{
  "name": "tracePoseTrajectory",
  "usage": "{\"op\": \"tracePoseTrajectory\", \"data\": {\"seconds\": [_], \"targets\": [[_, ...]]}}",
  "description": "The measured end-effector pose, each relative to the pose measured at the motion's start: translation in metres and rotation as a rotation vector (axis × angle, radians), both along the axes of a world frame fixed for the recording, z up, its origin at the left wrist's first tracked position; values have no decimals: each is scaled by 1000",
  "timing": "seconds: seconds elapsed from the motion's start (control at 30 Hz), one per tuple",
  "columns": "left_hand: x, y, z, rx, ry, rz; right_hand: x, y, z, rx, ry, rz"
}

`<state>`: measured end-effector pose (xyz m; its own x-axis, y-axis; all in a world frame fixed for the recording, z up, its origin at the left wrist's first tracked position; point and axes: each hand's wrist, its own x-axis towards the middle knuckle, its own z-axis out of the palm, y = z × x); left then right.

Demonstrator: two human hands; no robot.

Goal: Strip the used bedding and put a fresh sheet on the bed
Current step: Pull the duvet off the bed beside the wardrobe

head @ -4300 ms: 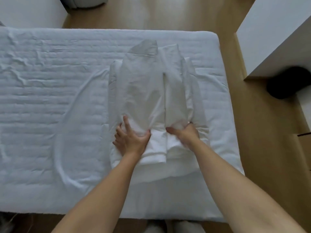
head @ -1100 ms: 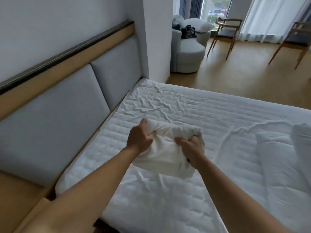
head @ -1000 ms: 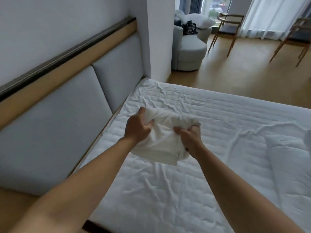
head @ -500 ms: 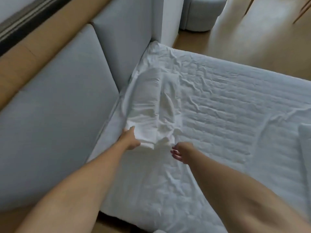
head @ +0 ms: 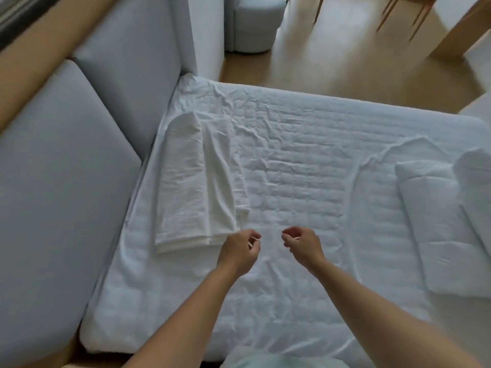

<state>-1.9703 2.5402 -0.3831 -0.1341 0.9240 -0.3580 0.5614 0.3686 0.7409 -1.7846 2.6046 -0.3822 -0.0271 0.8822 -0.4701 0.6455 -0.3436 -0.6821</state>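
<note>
Mattress (head: pixel 305 168), folded sheet (head: pixel 191 181) beside left hand (head: pixel 239 251)

Folded sheet (head: pixel 195 187) creased matt cloth; mattress (head: pixel 305 160) quilted.

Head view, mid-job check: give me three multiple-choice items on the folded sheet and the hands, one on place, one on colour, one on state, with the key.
1. Where does the folded sheet lie?
A. On the floor
B. On the mattress, beside the headboard
C. On a chair

2. What colour is it?
A. White
B. Dark blue
C. Red

3. What are the left hand and right hand doing?
A. Both grip the sheet
B. Only the right grips it
C. Both hold nothing, fingers loosely curled

Key: 1 B, it rests along the mattress edge nearest the headboard; 2 A, it is as white as the mattress; 3 C, both hang above the mattress with nothing between the fingers.
</note>
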Motion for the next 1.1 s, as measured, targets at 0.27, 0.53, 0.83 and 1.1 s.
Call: {"op": "tracePoseTrajectory", "data": {"seconds": [0.27, 0.53, 0.83, 1.1], "targets": [[144, 32, 32, 126, -53, -255, 164, -23, 49, 267, -104, -285], [338, 29, 64, 231, -145, -257, 349, -42, 51, 373, 5, -494], [612, 22, 47, -123, -301, -222, 596, -54, 27, 189, -531, -366], [800, 92, -4, -317, -514, -79, 743, -18, -44, 0, -686, -278]]}}
